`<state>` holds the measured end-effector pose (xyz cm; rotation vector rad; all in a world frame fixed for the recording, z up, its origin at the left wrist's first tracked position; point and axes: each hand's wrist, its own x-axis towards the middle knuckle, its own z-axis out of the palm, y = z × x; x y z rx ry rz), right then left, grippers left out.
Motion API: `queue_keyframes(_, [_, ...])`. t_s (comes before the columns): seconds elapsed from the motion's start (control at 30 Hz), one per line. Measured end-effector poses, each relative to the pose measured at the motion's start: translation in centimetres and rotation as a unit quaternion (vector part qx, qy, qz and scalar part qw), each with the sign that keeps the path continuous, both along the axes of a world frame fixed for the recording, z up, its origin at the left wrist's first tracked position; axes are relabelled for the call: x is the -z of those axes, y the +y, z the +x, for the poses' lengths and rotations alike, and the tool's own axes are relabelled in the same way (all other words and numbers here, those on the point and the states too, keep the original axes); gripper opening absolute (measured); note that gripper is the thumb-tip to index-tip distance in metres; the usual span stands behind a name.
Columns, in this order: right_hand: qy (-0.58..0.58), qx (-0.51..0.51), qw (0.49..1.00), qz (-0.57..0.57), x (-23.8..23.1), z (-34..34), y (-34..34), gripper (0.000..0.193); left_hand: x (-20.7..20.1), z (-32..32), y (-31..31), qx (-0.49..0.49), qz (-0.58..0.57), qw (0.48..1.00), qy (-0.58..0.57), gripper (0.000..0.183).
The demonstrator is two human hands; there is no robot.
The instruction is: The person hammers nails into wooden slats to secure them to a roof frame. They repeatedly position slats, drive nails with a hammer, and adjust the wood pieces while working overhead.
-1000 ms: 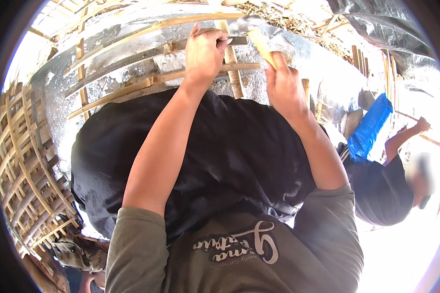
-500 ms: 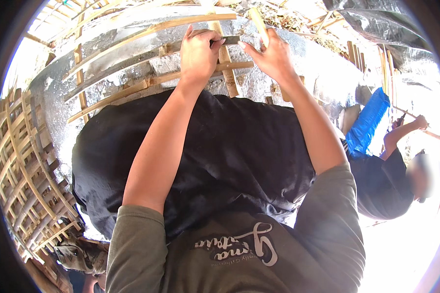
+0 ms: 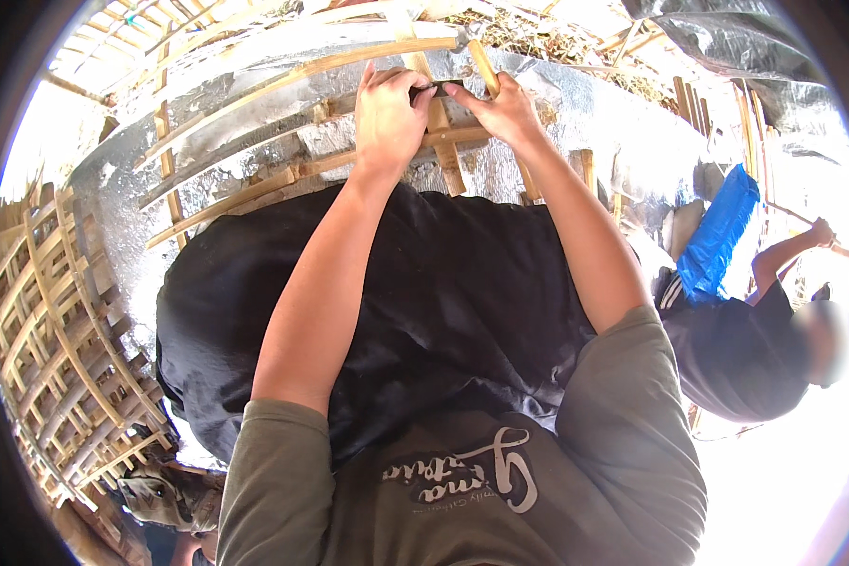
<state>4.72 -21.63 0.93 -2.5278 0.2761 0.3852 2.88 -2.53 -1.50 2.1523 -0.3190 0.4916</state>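
My left hand [image 3: 390,118] is closed around a dark bamboo slat [image 3: 245,141] where it crosses an upright bamboo strip [image 3: 439,118]. Whether a nail is also in its fingers is hidden. My right hand [image 3: 507,113] grips the pale wooden handle of a hammer [image 3: 484,68], its grey head only partly visible near an upper slat [image 3: 349,60]. The right thumb reaches to the dark slat's end, close to the left thumb. A lower slat [image 3: 283,178] runs roughly alongside, below both hands.
Black cloth [image 3: 462,274] covers my lap. On the left stands a woven bamboo lattice [image 3: 57,330]. A blue plastic-wrapped bundle [image 3: 720,231] lies to the right, beside another person [image 3: 740,354] holding a stick. Grey sheeting [image 3: 623,123] spreads under the slats.
The hammer's handle and my right hand have come slightly left and down, bringing the right thumb nearer the left one. My left hand keeps its hold on the slat.
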Motion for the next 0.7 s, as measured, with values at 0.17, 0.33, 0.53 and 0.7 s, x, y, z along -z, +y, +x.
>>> queue_keyframes(0.17, [0.001,0.026,1.000,0.012,-0.1,-0.2,0.2,0.116,-0.7,-0.1,-0.2,-0.011,0.008,0.999,-0.029,0.019])
queue_keyframes(0.33, [-0.025,0.013,0.999,0.025,-1.3,-0.4,0.8,0.101,-2.2,-0.6,0.5,-0.001,0.012,1.000,0.007,0.034])
queue_keyframes(0.53, [-0.063,0.017,0.998,0.024,-0.5,-1.1,0.8,0.101,-1.9,-2.2,0.3,-0.048,0.222,0.973,-0.051,0.031])
queue_keyframes(0.7, [-0.060,0.033,0.998,0.016,-0.1,-1.3,0.9,0.096,-1.8,-3.9,0.5,-0.076,0.310,0.948,-0.003,0.044])
